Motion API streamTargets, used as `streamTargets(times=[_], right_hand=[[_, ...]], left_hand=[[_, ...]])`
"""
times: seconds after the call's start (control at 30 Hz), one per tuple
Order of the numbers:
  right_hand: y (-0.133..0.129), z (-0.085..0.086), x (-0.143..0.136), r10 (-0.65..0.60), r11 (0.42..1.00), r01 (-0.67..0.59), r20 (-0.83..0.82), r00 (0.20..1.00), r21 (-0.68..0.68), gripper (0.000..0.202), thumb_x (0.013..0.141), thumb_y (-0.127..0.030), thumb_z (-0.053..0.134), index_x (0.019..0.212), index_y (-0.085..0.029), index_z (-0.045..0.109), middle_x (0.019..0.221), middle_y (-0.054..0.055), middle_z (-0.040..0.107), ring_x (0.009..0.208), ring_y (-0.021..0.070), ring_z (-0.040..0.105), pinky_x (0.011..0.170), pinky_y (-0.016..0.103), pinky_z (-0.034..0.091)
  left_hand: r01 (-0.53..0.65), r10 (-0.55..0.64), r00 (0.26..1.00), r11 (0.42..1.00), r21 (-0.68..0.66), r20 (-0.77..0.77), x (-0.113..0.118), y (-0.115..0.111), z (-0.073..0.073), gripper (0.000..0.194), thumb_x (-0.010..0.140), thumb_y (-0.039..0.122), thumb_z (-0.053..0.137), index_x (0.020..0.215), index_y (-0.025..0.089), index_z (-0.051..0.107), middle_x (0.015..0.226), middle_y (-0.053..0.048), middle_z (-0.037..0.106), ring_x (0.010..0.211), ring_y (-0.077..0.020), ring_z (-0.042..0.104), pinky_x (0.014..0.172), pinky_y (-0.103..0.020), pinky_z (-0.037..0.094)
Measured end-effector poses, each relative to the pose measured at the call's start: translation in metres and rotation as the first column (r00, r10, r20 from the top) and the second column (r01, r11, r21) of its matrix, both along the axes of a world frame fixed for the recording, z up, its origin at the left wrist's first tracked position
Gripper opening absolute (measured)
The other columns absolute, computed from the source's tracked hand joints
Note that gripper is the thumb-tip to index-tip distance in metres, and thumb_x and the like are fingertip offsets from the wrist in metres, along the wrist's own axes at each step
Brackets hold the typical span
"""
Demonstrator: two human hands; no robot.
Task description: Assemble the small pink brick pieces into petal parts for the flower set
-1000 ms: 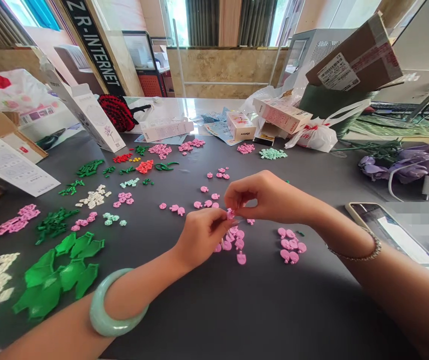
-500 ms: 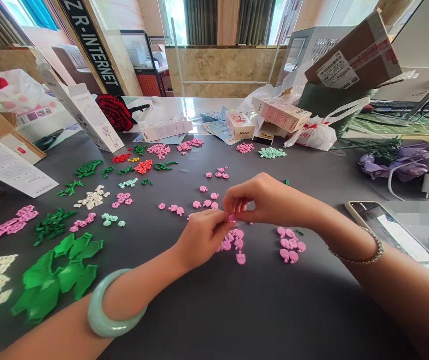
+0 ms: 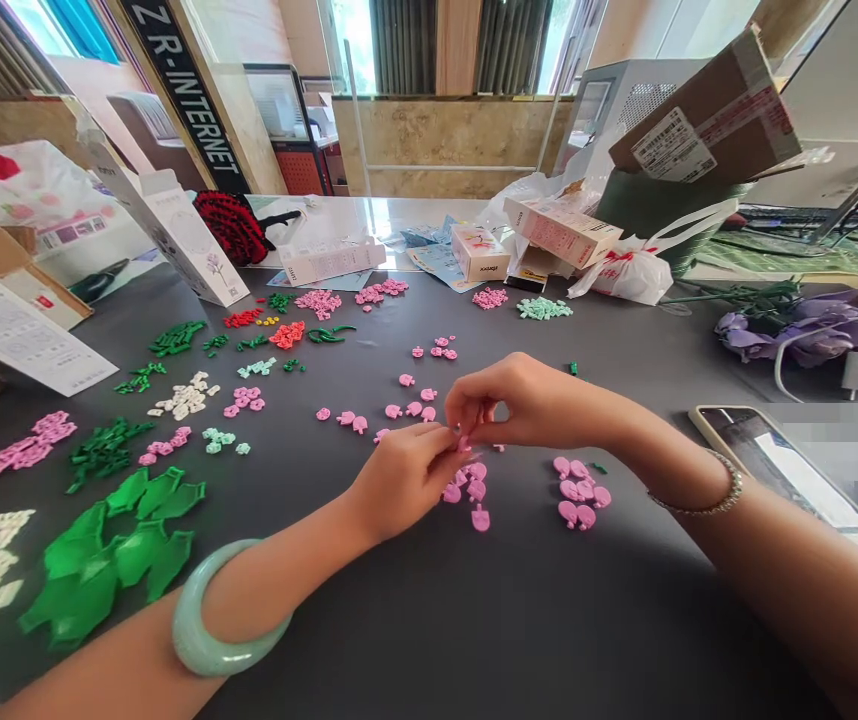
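Note:
My left hand (image 3: pixel 399 476) and my right hand (image 3: pixel 523 402) meet fingertip to fingertip over the dark grey table (image 3: pixel 474 620), both pinching one small pink piece (image 3: pixel 463 442); most of it is hidden by my fingers. Just below the fingers lies a cluster of pink petal pieces (image 3: pixel 472 488). A second pink group (image 3: pixel 581 496) rests under my right wrist. A pale green bangle (image 3: pixel 215 630) circles my left forearm and a bead bracelet (image 3: pixel 706 492) my right.
Sorted piles cover the left half: large green leaves (image 3: pixel 110 560), dark green bits (image 3: pixel 103 446), white bits (image 3: pixel 183 394), red bits (image 3: pixel 290 332) and pink heaps (image 3: pixel 28 442). A phone (image 3: pixel 781 462) lies at the right. Boxes (image 3: pixel 560 232), a bag (image 3: pixel 628 272) and purple flowers (image 3: pixel 811 330) crowd the far side.
Both hands have sunk slightly toward the table while staying pinched together on the pink piece. The piles have not moved.

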State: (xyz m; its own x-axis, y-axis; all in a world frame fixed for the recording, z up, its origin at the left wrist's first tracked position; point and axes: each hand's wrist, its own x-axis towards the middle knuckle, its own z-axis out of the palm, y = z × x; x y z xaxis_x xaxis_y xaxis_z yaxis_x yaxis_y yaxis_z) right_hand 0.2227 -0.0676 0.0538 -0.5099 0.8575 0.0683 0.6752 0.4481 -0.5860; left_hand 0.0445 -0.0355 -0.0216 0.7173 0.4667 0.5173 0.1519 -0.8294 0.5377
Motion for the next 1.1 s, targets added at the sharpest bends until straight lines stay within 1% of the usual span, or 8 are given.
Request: streamTargets(times=[0.13,0.27,0.4,0.53,0.7,0.77,0.93,1.1], right_hand=[[0.005,0.003,0.008,-0.008,0.991,0.001,-0.052,0.999,-0.136,0.002,0.073,-0.016,0.06,0.074,-0.016,0.062,0.072,0.0,0.067,0.065,0.0115,0.062,0.064,0.023,0.049],[0.014,-0.001,0.021,-0.072,0.979,0.075,0.022,0.997,-0.191,0.004,0.071,-0.017,0.061,0.072,-0.016,0.064,0.07,-0.001,0.068,0.064,0.0112,0.061,0.063,0.023,0.048],[0.024,-0.011,0.032,-0.161,0.967,0.192,0.185,0.969,-0.165,0.005,0.07,-0.018,0.061,0.071,-0.016,0.066,0.068,-0.001,0.068,0.063,0.0114,0.06,0.061,0.023,0.045],[0.029,-0.019,0.034,-0.179,0.961,0.226,0.268,0.947,-0.157,0.014,0.07,-0.012,0.056,0.075,-0.017,0.068,0.073,0.0,0.07,0.068,0.0118,0.062,0.065,0.022,0.045],[0.035,-0.021,0.044,-0.378,0.918,0.397,0.375,0.847,0.029,0.021,0.073,-0.01,0.052,0.084,-0.017,0.069,0.078,0.002,0.069,0.072,0.0137,0.061,0.068,0.024,0.044],[0.039,-0.023,0.05,-0.42,0.9,0.432,0.4,0.815,0.066,0.022,0.074,-0.01,0.052,0.086,-0.016,0.069,0.081,0.004,0.069,0.073,0.0158,0.06,0.067,0.026,0.043],[0.045,-0.036,0.055,-0.401,0.904,0.426,0.424,0.812,0.039,0.016,0.075,-0.014,0.056,0.083,-0.016,0.07,0.082,0.005,0.069,0.074,0.0168,0.061,0.066,0.026,0.043],[0.048,-0.048,0.053,-0.359,0.924,0.381,0.426,0.831,0.035,0.021,0.074,-0.005,0.049,0.079,-0.017,0.066,0.082,0.004,0.068,0.075,0.0153,0.059,0.067,0.024,0.042]], left_hand=[[-0.059,0.059,0.998,0.986,-0.156,-0.005,0.002,-0.001,0.005,0.025,0.084,0.026,0.059,0.062,0.015,0.058,0.051,0.005,0.051,0.047,-0.0078,0.043,0.049,-0.019,0.035],[-0.041,0.043,0.999,0.973,-0.229,0.007,0.003,-0.001,0.008,0.026,0.08,0.034,0.064,0.064,0.013,0.064,0.056,0.002,0.059,0.05,-0.0082,0.046,0.05,-0.019,0.037],[-0.027,0.034,0.999,0.972,-0.232,0.025,0.003,-0.001,0.009,0.035,0.081,0.041,0.061,0.061,0.013,0.063,0.054,0.001,0.058,0.048,-0.0078,0.045,0.049,-0.018,0.036],[-0.022,0.03,0.999,0.975,-0.22,0.031,0.002,-0.001,0.009,0.038,0.083,0.044,0.058,0.06,0.013,0.062,0.053,0.001,0.057,0.048,-0.0078,0.044,0.048,-0.019,0.035],[-0.016,0.024,0.999,0.977,-0.214,0.037,0.002,-0.001,0.009,0.035,0.084,0.038,0.058,0.059,0.014,0.061,0.052,0.002,0.056,0.048,-0.0078,0.044,0.049,-0.019,0.035],[-0.011,0.019,0.999,0.978,-0.209,0.04,0.002,-0.001,0.008,0.035,0.085,0.037,0.057,0.059,0.014,0.061,0.052,0.002,0.055,0.048,-0.0077,0.044,0.049,-0.019,0.035],[-0.007,0.014,0.999,0.981,-0.193,0.037,0.002,-0.002,0.009,0.041,0.086,0.043,0.053,0.058,0.014,0.06,0.052,0.001,0.056,0.048,-0.0082,0.045,0.048,-0.019,0.034],[0.012,-0.003,0.999,0.983,-0.185,0.049,0.002,-0.003,0.009,0.044,0.086,0.046,0.052,0.058,0.014,0.06,0.051,0.001,0.056,0.047,-0.0079,0.044,0.048,-0.019,0.034]])
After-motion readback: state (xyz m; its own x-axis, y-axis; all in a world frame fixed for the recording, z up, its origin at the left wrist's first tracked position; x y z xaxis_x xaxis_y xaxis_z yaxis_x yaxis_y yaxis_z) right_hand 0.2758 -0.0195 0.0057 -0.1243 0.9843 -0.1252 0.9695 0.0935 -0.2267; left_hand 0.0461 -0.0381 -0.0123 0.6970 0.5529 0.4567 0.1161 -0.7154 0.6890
